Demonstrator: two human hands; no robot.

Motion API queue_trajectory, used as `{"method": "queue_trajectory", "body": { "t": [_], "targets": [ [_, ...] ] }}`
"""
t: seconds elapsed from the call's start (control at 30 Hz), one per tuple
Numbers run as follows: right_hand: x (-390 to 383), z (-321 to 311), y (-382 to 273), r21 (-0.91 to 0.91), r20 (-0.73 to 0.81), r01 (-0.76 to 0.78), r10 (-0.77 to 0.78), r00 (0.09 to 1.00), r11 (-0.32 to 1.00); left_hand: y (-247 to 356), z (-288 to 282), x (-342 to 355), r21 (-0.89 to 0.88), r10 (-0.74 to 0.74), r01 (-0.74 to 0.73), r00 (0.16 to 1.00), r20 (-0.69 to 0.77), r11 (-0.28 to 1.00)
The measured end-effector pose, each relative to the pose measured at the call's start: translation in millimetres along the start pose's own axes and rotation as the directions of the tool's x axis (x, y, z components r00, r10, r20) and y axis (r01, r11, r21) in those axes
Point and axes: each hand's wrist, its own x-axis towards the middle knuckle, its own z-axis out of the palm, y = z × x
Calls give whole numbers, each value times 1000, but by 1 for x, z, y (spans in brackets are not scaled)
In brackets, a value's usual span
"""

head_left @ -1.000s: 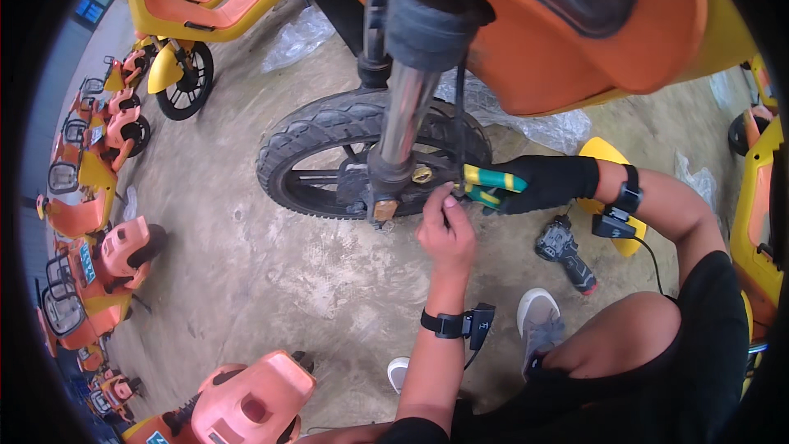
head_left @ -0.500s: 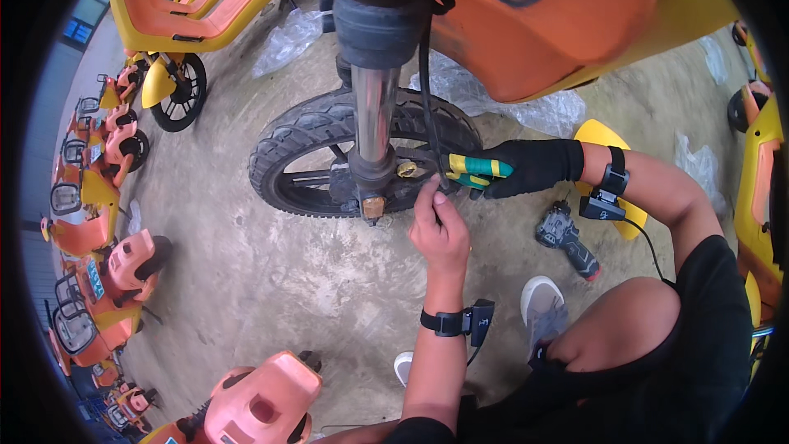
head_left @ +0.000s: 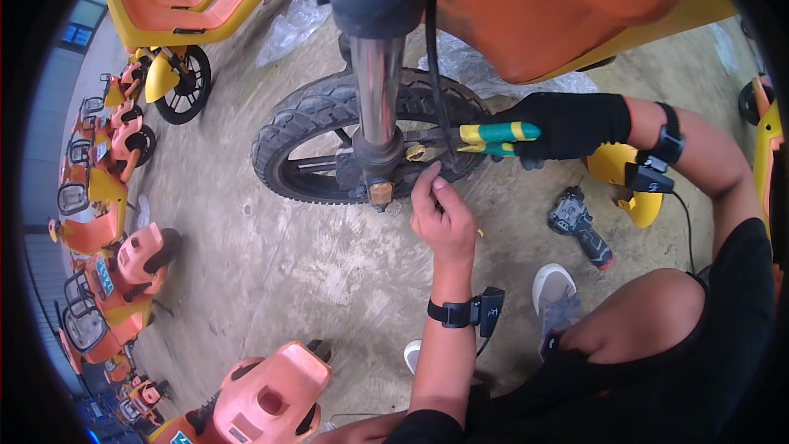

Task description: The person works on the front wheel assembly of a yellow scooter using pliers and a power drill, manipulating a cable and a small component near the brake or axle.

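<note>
- Pliers-like tool with green-and-yellow grips (head_left: 497, 133) set inside the right hand (head_left: 567, 125), its left end reaching past the fingers toward the slim black cable (head_left: 438, 86); whether cable is touched cannot be told.
- Same tool placed above and to the right of the bare left hand (head_left: 445, 218), near its fingertips.
- Cable hung in front of the spoked wheel with black treaded tyre (head_left: 279, 146), just right of the shiny metal fork tube (head_left: 380, 90).
- Writing: pale characters borne by a turquoise plate (head_left: 104, 276) on a parked scooter at left, too small to be read surely; a small pale mark shown on the black box-shaped wrist unit (head_left: 649, 178) of the right arm.
- Right hand: black-gloved, fingers closed around the grips.
- Left hand: index finger and thumb brought near each other below the cable, other fingers curled; whether anything is pinched cannot be told.
- Grey-and-black cordless power tool (head_left: 579, 226) laid on the grey concrete floor (head_left: 312, 304), below the right hand.
</note>
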Motion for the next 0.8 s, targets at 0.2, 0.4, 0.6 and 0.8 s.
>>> {"method": "queue_trajectory", "body": {
  "t": [0.2, 0.4, 0.6, 0.8],
  "targets": [
    [-14, -11, -60, -110, -8, -129, 128, 992, 986, 6, 0, 6, -21, 18, -19, 998, -59, 1000],
    [2, 38, -7, -43, -209, 76, -83, 974, 996, 13, -8, 19, 256, 169, -135, 979, -116, 957],
    [-7, 61, 16, -214, -474, 128, -218, 853, 968, 11, -9, 32, 414, 336, -276, 939, -77, 867],
    [-28, 71, 29, 12, -348, 135, -122, 929, 991, 13, -10, 37, 469, 366, -283, 926, -94, 836]
  ]
}}
